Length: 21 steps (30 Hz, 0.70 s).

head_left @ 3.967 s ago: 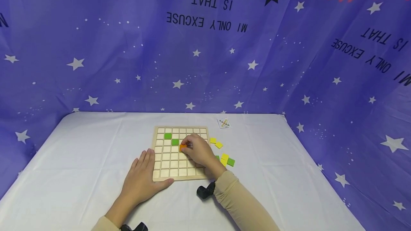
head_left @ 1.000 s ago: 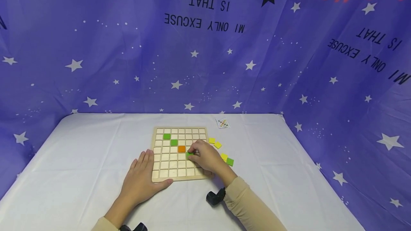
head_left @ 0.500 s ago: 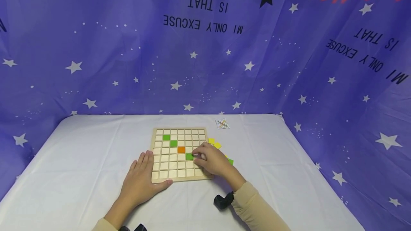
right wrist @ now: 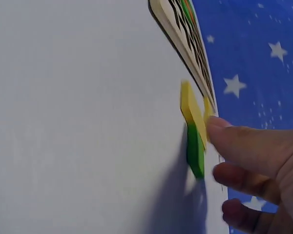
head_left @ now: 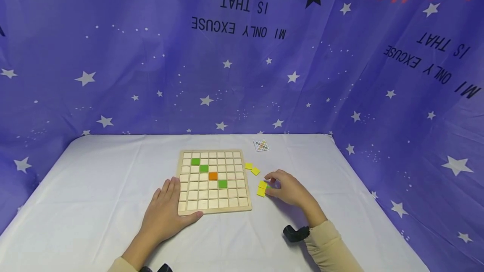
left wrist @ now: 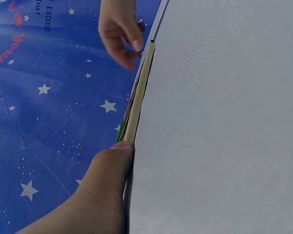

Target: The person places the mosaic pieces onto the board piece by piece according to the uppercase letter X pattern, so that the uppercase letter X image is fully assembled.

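A square wooden grid board [head_left: 213,181] lies on the table. Set in its cells along a diagonal are green tiles [head_left: 195,161] and one orange tile [head_left: 213,176]. My left hand [head_left: 163,211] rests against the board's left side and near corner, fingers straight, thumb along the front edge. To the right of the board my right hand [head_left: 289,189] hovers at a loose green tile [right wrist: 196,151], partly hidden by the fingers in the head view. Its thumb and fingers are apart, with nothing seen between them. Yellow tiles [head_left: 262,189] lie beside that green one.
Two more yellow tiles [head_left: 248,166] lie by the board's right edge. A small printed pattern card [head_left: 261,145] sits farther back on the white tablecloth [head_left: 113,171]. A purple star-printed curtain [head_left: 170,53] hangs behind the table.
An orange tile and then a green tile have been set on the diagonal. My right hand has let go of the green tile and moved right to the loose tiles. The left hand stays put.
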Available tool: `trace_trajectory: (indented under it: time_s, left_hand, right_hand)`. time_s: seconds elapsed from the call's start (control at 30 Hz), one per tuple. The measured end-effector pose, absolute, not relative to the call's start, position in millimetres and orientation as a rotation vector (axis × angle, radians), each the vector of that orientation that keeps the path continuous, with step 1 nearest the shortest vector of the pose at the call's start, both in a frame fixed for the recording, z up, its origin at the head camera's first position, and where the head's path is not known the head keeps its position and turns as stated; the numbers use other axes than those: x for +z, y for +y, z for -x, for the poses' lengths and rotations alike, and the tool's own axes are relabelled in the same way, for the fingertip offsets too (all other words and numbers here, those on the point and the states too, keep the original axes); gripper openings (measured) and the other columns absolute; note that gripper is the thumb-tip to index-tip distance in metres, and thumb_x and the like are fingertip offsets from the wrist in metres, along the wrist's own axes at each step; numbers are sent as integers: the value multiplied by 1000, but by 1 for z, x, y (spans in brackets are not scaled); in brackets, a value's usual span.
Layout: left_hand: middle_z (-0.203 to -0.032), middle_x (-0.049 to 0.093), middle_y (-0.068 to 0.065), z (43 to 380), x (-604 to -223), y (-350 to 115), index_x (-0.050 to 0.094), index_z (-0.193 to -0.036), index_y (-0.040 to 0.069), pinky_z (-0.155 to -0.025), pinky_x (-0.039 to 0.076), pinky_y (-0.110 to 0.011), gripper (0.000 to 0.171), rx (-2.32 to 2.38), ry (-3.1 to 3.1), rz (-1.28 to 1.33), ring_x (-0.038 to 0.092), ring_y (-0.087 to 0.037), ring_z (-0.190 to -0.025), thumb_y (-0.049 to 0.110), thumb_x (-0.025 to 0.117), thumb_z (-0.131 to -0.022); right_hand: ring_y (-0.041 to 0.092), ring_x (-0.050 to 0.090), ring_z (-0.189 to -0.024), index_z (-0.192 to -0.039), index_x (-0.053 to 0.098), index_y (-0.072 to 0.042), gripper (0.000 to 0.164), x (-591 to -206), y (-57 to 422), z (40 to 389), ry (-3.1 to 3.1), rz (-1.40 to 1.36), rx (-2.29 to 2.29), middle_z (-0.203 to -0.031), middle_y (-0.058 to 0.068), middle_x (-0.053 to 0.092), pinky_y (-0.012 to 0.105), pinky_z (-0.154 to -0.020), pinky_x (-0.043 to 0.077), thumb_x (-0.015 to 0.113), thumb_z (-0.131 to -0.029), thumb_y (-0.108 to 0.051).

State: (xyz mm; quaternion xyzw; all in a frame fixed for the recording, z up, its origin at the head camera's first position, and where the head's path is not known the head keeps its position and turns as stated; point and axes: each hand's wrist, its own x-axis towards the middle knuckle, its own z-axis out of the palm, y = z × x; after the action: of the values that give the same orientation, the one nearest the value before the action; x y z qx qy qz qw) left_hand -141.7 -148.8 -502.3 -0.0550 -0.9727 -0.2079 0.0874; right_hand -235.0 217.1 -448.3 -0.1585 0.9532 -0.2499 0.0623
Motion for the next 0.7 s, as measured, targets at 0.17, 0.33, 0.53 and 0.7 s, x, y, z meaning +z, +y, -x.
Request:
trace_trajectory:
  time_s: [0.17,0.33,0.53,0.7]
  left_hand:
    - [-160,26,-27,141,-502,-149,24,-152,-11,-120,19,-59,130,-628,-2891,161,23,-44,-149,86,57,-72]
    - [-160,26,-27,141,-502,-149,24,-152,-11,-120,19,-59,130,-630,-2890,160,24,-44,-149,86,57,-72]
    - [-160,26,-28,141,-502,-148,24,-152,-11,-119,19,-59,130,-630,-2882,162,24,-44,-149,86,58,-72]
    - [-160,25,-27,142,-501,-148,23,-152,-11,-120,19,-59,130,-633,-2890,162,23,-44,-149,86,58,-72]
  right_hand:
    - [11,57,-89,-106,74,-18,27,-451,227,236,2872,352,-718,-95,-7,65,39,-89,50,82,-81,-21]
    - [12,56,-86,-92,70,-21,17,-453,230,236,2846,323,-742,-90,-8,63,35,-84,48,82,-81,-19]
    - [13,56,-75,-86,64,-19,20,-450,233,239,2767,409,-890,-83,-6,64,28,-68,46,82,-80,-14]
    - [12,58,-75,-89,65,-17,16,-449,225,242,2707,532,-1006,-84,-4,65,24,-65,48,80,-82,-15]
